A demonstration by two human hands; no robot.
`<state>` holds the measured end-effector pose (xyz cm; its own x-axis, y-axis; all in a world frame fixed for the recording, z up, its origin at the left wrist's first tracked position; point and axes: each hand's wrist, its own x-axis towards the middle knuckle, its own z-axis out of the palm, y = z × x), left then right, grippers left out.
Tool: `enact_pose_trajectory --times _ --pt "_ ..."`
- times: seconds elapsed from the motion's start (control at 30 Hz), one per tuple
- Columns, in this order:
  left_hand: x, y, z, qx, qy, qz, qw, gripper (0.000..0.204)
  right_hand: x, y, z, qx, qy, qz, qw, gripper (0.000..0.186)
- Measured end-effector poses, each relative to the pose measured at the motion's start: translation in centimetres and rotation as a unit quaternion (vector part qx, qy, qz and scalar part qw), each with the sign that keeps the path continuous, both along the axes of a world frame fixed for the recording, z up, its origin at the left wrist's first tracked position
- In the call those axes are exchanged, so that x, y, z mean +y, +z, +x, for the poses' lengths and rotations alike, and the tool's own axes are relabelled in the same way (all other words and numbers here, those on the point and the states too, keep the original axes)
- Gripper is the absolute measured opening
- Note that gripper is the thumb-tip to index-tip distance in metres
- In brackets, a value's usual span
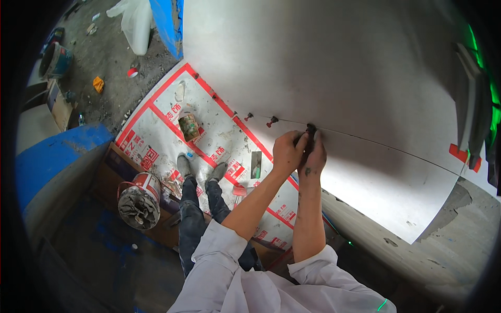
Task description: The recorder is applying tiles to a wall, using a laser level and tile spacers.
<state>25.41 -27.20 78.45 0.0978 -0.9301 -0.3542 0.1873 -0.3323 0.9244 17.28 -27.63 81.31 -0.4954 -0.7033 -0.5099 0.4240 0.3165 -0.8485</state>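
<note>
A large pale grey panel (323,68) has a thin horizontal seam, with small black-and-red clips (272,122) along its left part. My left hand (287,151) and my right hand (316,152) meet at the seam, fingers closed around another dark clip (311,127); their fingertips are partly hidden behind the hands. The lower panel strip (391,198) extends to the right under the seam, where a dark bar-shaped tool with red ends (469,104) sits at the panel's edge.
My feet stand on a red-and-white printed protective sheet (156,125), with an open carton (189,127) and a small trowel (256,164) on it. A dirty bucket (138,206) is at left. Blue-edged boards (62,146), another bucket (55,61) and plastic film (135,26) lie beyond.
</note>
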Motion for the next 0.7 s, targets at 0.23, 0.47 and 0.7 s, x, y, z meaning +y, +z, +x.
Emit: enact_pose_trajectory --times 0.23,0.47,0.7 --pt "-0.3 0.2 -0.4 0.05 0.008 -0.01 0.999 0.029 -0.2 -0.9 0.2 0.112 -0.001 0.008 0.994 0.026" --pt "-0.6 0.0 -0.2 0.05 -0.038 0.015 0.998 0.031 0.4 -2.1 -1.6 -0.091 -0.024 -0.021 0.995 0.025" --pt "-0.6 1.4 -0.2 0.072 -0.021 0.039 0.996 0.033 0.1 -0.5 0.3 -0.021 -0.069 -0.008 0.997 0.026"
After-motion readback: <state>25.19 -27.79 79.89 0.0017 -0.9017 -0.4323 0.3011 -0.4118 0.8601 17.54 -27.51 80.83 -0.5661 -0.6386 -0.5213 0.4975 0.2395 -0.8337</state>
